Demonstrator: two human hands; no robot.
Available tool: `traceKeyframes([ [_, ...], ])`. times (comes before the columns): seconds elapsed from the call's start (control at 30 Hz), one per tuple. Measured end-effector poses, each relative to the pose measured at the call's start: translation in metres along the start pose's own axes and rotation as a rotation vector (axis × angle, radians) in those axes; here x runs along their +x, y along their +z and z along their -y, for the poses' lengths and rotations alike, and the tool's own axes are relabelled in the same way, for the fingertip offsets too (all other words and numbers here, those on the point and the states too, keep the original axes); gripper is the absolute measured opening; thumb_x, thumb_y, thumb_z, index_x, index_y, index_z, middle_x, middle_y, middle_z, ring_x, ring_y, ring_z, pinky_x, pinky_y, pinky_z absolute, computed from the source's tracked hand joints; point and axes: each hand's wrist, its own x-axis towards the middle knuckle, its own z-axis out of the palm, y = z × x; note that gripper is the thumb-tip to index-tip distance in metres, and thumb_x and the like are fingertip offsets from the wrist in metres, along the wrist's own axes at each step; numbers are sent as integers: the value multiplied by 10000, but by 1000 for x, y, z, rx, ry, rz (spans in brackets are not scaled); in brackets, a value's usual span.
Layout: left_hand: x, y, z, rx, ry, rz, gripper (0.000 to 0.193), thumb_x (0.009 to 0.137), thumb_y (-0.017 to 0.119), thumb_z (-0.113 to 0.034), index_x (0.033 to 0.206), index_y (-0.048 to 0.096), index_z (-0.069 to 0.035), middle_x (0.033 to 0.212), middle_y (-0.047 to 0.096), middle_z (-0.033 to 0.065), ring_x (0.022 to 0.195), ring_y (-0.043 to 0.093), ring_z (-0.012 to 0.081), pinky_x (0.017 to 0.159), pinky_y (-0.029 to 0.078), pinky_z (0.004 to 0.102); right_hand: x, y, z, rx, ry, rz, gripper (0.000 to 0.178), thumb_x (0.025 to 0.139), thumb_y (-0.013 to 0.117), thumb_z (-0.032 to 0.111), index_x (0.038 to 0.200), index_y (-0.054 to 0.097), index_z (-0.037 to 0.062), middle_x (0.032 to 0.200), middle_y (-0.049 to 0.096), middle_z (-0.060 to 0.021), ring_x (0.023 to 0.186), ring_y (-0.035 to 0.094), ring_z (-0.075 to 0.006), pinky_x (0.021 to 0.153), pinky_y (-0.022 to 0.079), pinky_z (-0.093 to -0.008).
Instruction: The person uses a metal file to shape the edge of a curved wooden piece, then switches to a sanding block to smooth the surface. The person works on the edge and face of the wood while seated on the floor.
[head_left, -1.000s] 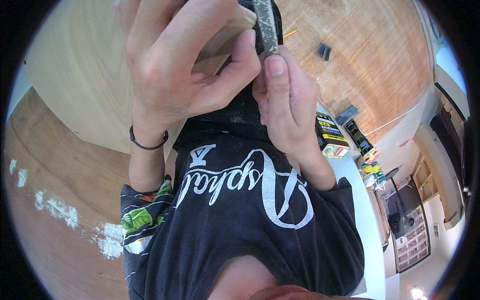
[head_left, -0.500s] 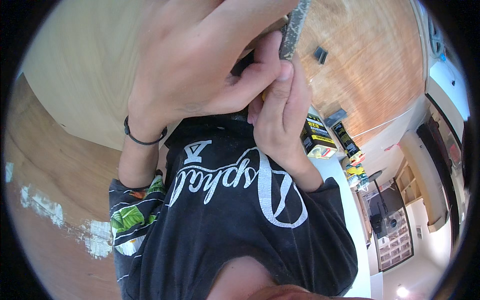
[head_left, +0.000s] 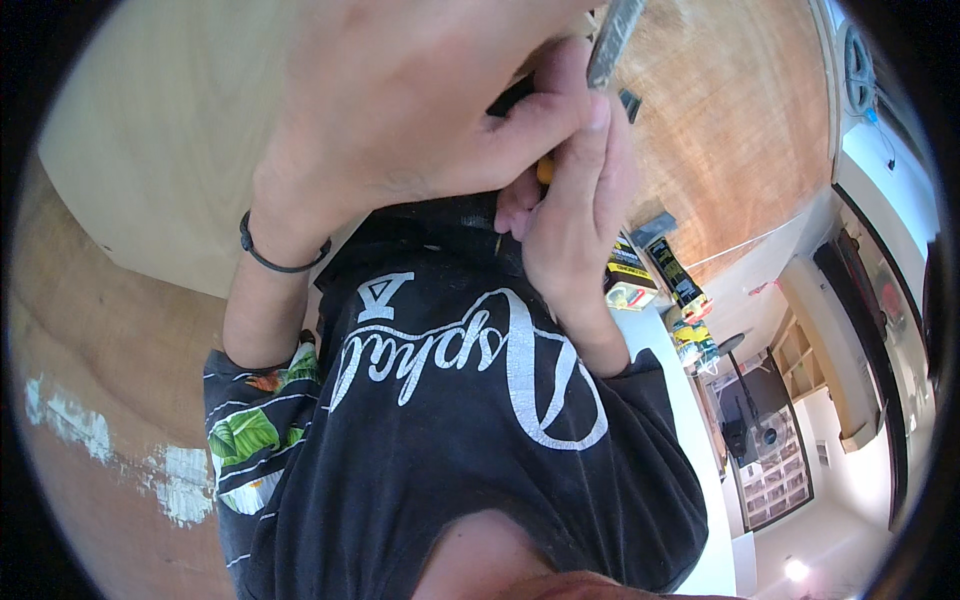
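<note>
Left hand [head_left: 400, 110] and right hand [head_left: 572, 205] meet at the thumbs in the head view, the left's grip hidden, right of a pale wooden panel [head_left: 150, 160], the right clamped on a flat, grey metal bar [head_left: 614, 42] at the far edge.

Black and yellow can [head_left: 629, 275], coiled bluish cable [head_left: 853, 72], pale wooden shelf [head_left: 797, 350]

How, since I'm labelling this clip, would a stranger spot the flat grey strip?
Find the broad, brown wooden panel at upper right. At its left, the bare right hand grips the flat, mottled grey strip. Unlike the small dark grey piece nearby, it's held.
</note>
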Motion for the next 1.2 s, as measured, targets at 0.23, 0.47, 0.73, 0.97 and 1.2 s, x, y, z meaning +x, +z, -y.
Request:
traceKeyframes([
  [0.23, -7, 3, -1, -50, -71, -11, 213, 554, 679, -88, 714, 543, -52, 702, 453, 86, 663, 449, 253, 641, 334, 380, -12, -2, -6, -22, -34, -10, 300, 1075, 381, 234, 935, 504, -1, 581, 531, -39, 491, 532, -117, 467, 392, -272],
  [0.47, -1, -7, 3, 46, 71, 148, 216, 555, 677, -94, 715, 542, -46, 705, 444, 92, 673, 442, 265, 645, 337, 383, 8, -8, 3, -68, 21, 57, 403, 1092, 288, 344, 998, 495, 11, 567, 463, -6, 418, 416, -68, 400, 348, -207],
  [0.73, -11, -2, 4, 12, -64, 103, 224, 549, 680, -96, 706, 532, -37, 736, 440, 123, 680, 413, 289, 632, 341, 379, -5, -2, -6, -37, -55, 10, 377, 1087, 337, 316, 938, 500, 10, 565, 499, -37, 464, 480, -108, 452, 387, -259],
  [0.97, 5, 11, -11, -295, -243, -168, 212, 566, 669, -50, 726, 534, -13, 739, 463, 125, 688, 434, 278, 623, 364, 372, 11, -5, -2, -2, 9, 67, 438, 1088, 303, 389, 959, 504, 21, 529, 414, -3, 394, 396, -75, 365, 356, -208],
  [1.2, -2, 6, -22, -410, -486, -99, 236, 577, 663, -4, 765, 520, -4, 777, 457, 125, 695, 450, 237, 593, 367, 321, -6, -2, -14, -3, -84, 48, 421, 1091, 296, 366, 938, 487, 24, 574, 451, -4, 419, 394, -61, 385, 328, -203],
])
